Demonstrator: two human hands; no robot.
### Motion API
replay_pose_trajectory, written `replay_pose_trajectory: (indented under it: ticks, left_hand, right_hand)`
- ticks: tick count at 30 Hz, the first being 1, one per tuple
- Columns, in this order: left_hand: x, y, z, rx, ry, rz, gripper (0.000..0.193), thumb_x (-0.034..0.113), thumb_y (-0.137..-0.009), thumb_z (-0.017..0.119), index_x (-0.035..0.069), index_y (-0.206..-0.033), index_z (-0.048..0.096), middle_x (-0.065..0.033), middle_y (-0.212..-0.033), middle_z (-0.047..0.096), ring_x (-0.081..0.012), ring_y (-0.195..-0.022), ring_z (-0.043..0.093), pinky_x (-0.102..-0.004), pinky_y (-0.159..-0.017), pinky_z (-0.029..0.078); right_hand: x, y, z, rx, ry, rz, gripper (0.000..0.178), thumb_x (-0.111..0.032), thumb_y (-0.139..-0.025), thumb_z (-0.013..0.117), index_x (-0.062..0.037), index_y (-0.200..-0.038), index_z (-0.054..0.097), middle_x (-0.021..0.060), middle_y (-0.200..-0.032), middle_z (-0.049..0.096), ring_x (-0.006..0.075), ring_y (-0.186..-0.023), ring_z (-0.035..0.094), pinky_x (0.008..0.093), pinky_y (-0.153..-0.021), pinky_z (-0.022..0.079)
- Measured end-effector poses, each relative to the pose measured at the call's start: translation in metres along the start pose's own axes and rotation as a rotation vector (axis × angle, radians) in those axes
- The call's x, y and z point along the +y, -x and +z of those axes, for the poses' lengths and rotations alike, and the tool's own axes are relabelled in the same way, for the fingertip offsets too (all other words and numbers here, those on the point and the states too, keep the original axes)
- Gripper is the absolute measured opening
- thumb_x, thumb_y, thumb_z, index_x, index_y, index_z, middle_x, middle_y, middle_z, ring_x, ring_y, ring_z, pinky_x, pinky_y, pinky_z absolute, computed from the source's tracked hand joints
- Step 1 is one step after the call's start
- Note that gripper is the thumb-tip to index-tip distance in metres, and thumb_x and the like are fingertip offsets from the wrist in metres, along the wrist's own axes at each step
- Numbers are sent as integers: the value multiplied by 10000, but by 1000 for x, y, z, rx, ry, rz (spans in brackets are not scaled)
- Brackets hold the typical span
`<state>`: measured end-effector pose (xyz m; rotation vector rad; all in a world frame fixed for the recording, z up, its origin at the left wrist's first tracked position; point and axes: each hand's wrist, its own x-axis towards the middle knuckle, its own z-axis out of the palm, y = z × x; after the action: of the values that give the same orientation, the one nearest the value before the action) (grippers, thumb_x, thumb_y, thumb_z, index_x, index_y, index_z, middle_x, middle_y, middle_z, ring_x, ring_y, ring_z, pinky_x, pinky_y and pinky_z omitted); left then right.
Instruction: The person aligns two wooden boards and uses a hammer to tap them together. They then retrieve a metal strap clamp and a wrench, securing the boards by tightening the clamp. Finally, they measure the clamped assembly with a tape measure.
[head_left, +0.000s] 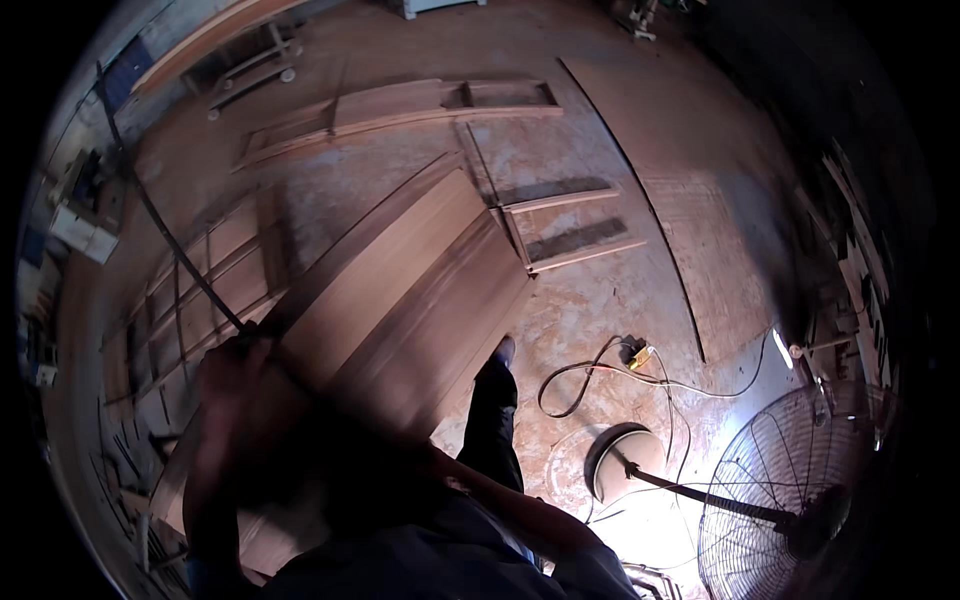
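A large wooden panel of light and darker boards slants across the middle, its far end pointing up and right. My left hand, blurred, is curled at the panel's left edge. Against its fingers ends a long dark line, a rod or cable; I cannot tell which. My right forearm reaches in from the lower right toward the panel's near right edge. There my right hand touches or nearly touches the wood, its fingers lost in shadow. The panel's near part is dark.
Wooden frames lie on the floor ahead, and a lattice frame at left. A flat sheet lies to the right. Nearer are a looped cable, a yellow socket block, and a pedestal fan on a round base.
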<state>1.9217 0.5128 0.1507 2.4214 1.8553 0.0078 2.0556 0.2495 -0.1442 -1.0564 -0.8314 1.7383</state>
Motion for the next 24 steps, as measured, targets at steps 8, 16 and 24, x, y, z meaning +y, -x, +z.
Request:
replay_pose_trajectory:
  ticks: [8,16,24]
  left_hand:
    - [184,-201,94,-118,73,85,522,525,-814,591,50,-1010,683,-215,-794,658,-379,-823,650,-441,-712,502]
    - [294,-372,273,-347,-37,359,470,517,-827,544,74,-874,692,-159,-774,672,-344,-799,656,-452,-700,511]
    - [353,-459,446,-574,17,352,620,653,-796,500,70,-843,705,-174,-802,671,-351,-816,653,-452,-721,509]
  right_hand:
    - [-75,-84,-193,207,-243,-70,610,-96,-828,693,14,-1345,388,122,-1276,524,228,-1205,475,360,-1009,410]
    - [-65,-140,-329,413,-508,137,368,-64,-830,667,-5,-1173,548,40,-1078,601,127,-991,547,284,-862,459]
    - [6,-198,-405,695,-572,293,347,-39,-826,648,14,-1163,584,75,-1094,639,141,-999,578,303,-888,456]
